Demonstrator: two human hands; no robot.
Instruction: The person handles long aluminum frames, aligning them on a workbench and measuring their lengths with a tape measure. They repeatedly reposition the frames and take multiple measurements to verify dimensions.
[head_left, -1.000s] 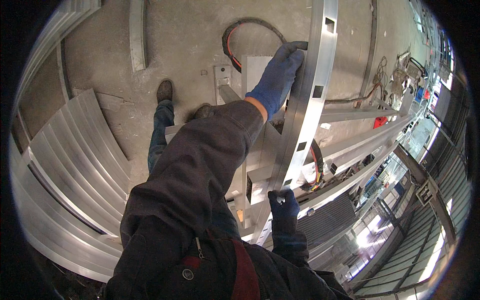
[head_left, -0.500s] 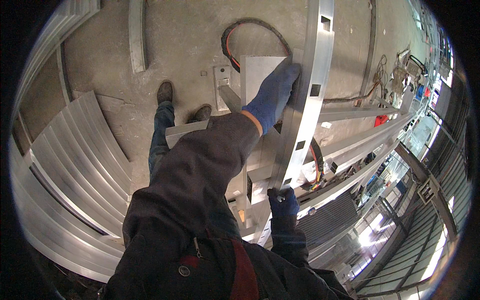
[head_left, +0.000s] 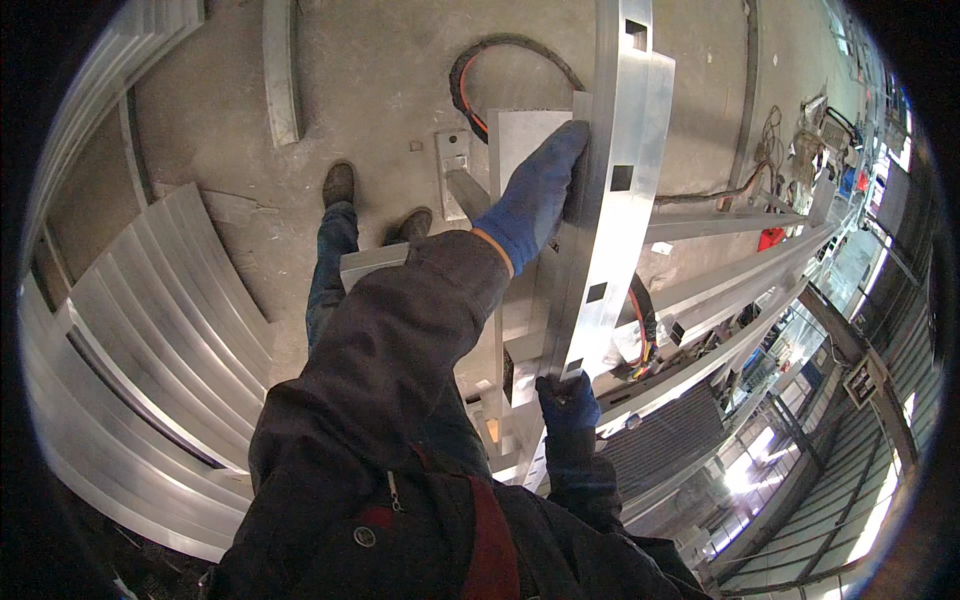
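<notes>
A long silvery metal profile (head_left: pixel 610 210) with square cut-outs runs from the top of the view down to my right hand. My left hand (head_left: pixel 530 200), in a blue glove, is closed along its left side at mid-length; the fingertips are partly hidden. Lower down, my right hand (head_left: pixel 568 403), also gloved in blue, is closed at the near end of the profile, where its fingers curl by the edge. Beneath the profile lies a metal frame (head_left: pixel 730 285) of several beams. A pale flat plate (head_left: pixel 525 130) shows just beyond my left hand.
Corrugated metal sheets (head_left: pixel 165 290) lie at the left. A black and orange cable (head_left: pixel 510 42) loops on the concrete floor beyond the frame. Two dark shoes (head_left: pixel 340 185) stand left of the plate. A metal beam (head_left: pixel 281 75) lies at the far left, with assorted equipment (head_left: pixel 830 130) at the far right.
The profile's far end has swung a little left and the profile has turned, showing more of its broad right face. My left hand has moved slightly left with it; my right hand stays at the near end.
</notes>
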